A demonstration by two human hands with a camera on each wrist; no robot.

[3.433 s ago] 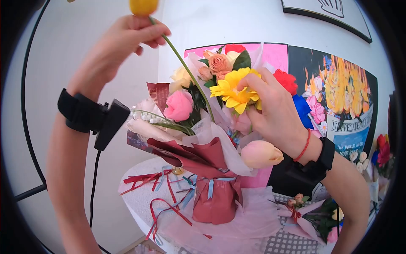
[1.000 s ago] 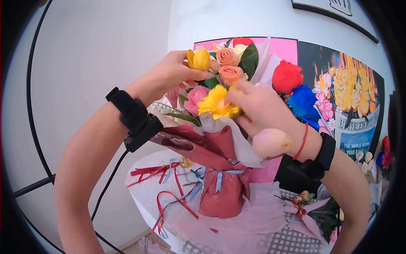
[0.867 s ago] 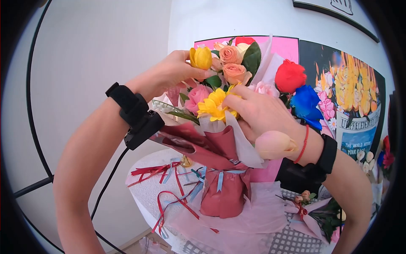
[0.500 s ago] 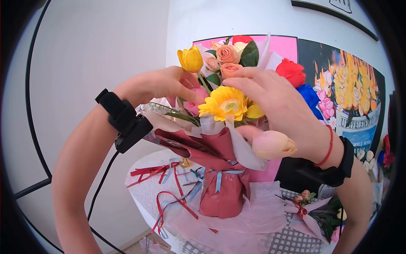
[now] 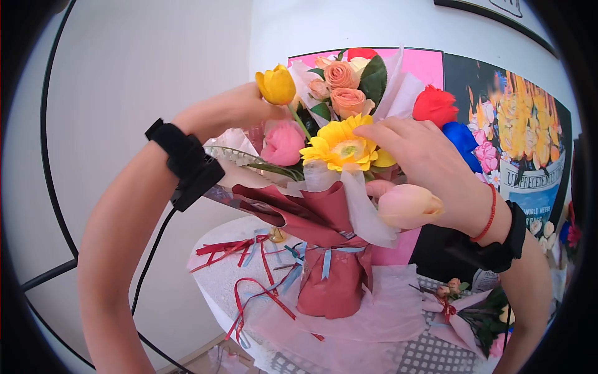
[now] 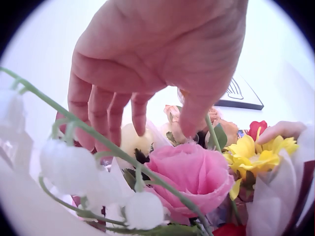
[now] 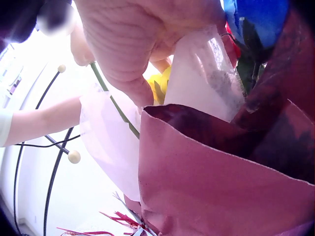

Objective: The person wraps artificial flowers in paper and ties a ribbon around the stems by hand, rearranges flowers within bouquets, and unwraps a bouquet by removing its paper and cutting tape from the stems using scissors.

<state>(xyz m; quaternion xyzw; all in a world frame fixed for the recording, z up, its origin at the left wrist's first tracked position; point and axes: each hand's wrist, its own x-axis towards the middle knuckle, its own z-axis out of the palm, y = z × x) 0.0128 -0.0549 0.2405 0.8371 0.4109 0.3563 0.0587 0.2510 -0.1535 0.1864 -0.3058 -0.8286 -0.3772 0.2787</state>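
A bouquet in dark red wrapping paper stands upright on the table. My left hand is behind the yellow tulip at the bouquet's left side. In the left wrist view its loose fingers hang over a pink rose, holding nothing, beside white bell-shaped flowers. My right hand reaches in from the right, its index finger touching the petals of the yellow gerbera daisy. Its thumb is low, partly hidden behind a pale pink tulip. Peach roses stand above the daisy.
Red and blue ribbons lie at the table's left. Pink tissue paper spreads under the bouquet. A small wrapped bunch lies at the right. Posters stand behind, with red and blue flowers before them.
My left hand has brought the yellow tulip down into the bouquet, let it go and slid behind it. My right hand has loosened from the daisy and shifted right, leaving its centre uncovered.
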